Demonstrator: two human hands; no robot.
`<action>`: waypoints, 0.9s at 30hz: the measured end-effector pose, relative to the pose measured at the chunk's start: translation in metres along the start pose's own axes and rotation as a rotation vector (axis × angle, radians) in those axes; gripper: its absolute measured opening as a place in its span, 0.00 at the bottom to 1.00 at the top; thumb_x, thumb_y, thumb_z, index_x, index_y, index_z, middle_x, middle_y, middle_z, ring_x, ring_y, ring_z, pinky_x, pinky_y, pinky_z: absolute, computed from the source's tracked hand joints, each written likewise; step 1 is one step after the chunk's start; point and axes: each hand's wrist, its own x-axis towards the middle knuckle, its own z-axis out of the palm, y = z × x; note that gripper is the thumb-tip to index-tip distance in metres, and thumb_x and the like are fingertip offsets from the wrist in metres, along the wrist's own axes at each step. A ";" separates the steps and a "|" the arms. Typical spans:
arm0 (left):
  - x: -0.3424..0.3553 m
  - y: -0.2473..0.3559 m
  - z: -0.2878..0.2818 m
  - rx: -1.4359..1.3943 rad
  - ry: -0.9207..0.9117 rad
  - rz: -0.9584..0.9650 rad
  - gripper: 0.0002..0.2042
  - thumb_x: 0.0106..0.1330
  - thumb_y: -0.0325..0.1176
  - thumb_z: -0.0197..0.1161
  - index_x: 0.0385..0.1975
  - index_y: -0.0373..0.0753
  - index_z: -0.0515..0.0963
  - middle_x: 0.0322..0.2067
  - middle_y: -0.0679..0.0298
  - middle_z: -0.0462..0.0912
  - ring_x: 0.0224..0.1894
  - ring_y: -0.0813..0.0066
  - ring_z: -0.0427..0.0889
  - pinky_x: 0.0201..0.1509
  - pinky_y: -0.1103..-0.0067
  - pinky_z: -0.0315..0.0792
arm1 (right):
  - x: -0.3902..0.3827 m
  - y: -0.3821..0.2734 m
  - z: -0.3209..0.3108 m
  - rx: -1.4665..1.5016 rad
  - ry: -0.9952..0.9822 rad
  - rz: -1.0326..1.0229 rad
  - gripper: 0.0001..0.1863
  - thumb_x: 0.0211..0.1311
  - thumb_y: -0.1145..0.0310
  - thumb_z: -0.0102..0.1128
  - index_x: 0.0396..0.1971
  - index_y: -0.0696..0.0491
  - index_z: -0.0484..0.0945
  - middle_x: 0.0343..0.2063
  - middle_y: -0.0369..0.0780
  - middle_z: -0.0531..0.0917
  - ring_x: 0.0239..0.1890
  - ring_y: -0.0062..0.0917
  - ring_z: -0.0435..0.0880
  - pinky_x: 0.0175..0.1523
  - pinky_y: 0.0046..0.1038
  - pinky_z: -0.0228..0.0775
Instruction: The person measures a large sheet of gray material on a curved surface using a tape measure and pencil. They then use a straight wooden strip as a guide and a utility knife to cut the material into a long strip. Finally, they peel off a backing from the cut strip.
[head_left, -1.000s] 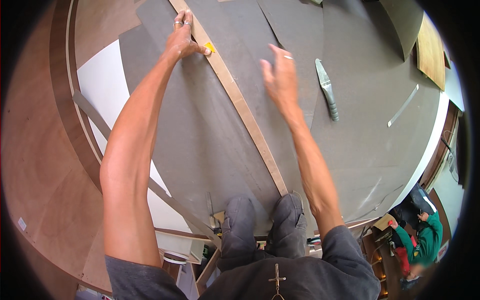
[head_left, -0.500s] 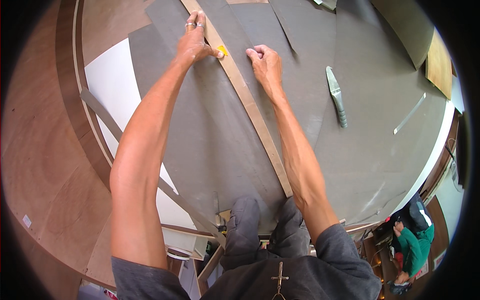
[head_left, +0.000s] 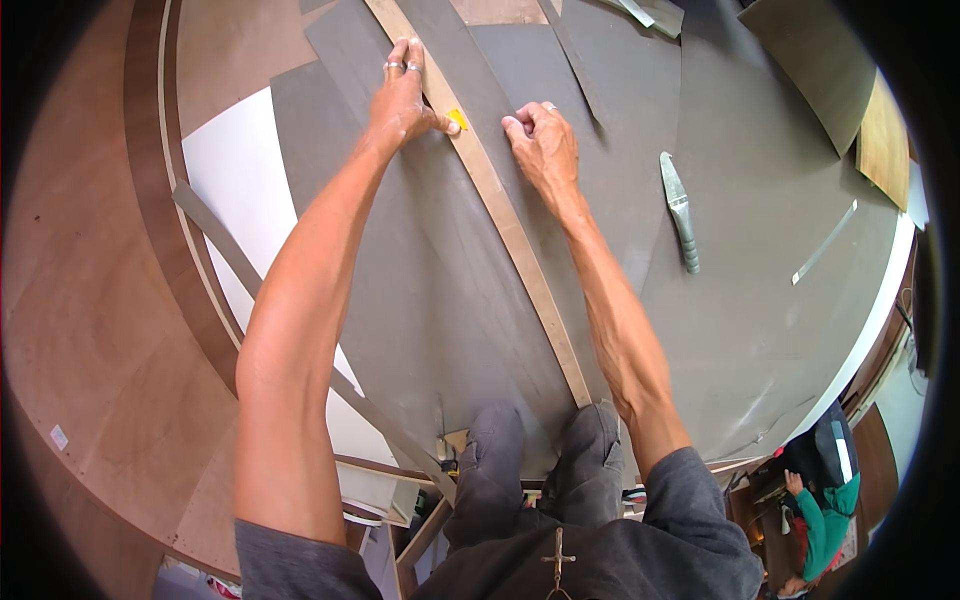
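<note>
While the left hand (head_left: 405, 100) lies spread along the wooden strip (head_left: 510, 225), with its fingertips on the strip and its thumb at the yellow tab (head_left: 457, 119), it appears to press rather than grip. The right hand (head_left: 545, 150) is curled on the opposite side, thumb against forefinger, near the strip but apart from it; whether anything small is pinched there cannot be told. The strip runs aslant over the grey sheets (head_left: 430, 270), from the upper edge of the view down to the person's right knee (head_left: 595, 440); contact between strip and knee is uncertain.

The step in hand is judged to be the steadying of the strip as a straight guide. Good practice would spread the pressure evenly between fingers and thumb, so that the strip cannot pivot; the far-off near end is probably the likelier to drift and deserves a check. The left fingertips are best drawn back from the edge facing the right hand, and any stroke there should run lightly and close along the wood.

Farther right, the grey-handled tool (head_left: 679, 215) lies clear of both hands, and beyond it a thin pale strip (head_left: 825, 242); neither obstructs the guide's edge.
</note>
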 end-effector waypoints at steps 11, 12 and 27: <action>0.003 0.002 -0.001 -0.047 0.029 0.025 0.73 0.28 0.41 0.89 0.77 0.37 0.44 0.78 0.60 0.40 0.77 0.60 0.52 0.75 0.71 0.65 | 0.031 -0.017 0.015 -0.013 -0.002 0.029 0.18 0.62 0.59 0.66 0.45 0.56 0.85 0.43 0.48 0.87 0.46 0.43 0.86 0.54 0.45 0.71; 0.002 0.004 0.000 -0.047 0.017 0.011 0.73 0.28 0.41 0.89 0.77 0.37 0.44 0.78 0.60 0.40 0.77 0.60 0.52 0.75 0.71 0.65 | 0.031 -0.016 0.014 -0.010 -0.001 0.026 0.17 0.62 0.59 0.65 0.44 0.56 0.85 0.43 0.48 0.87 0.46 0.43 0.86 0.54 0.45 0.71; -0.001 0.004 -0.004 -0.013 0.017 0.003 0.73 0.27 0.41 0.89 0.77 0.37 0.44 0.78 0.59 0.40 0.75 0.58 0.59 0.72 0.70 0.69 | 0.032 -0.011 0.014 -0.038 -0.005 -0.099 0.17 0.62 0.59 0.65 0.43 0.56 0.83 0.41 0.46 0.87 0.44 0.42 0.85 0.52 0.45 0.70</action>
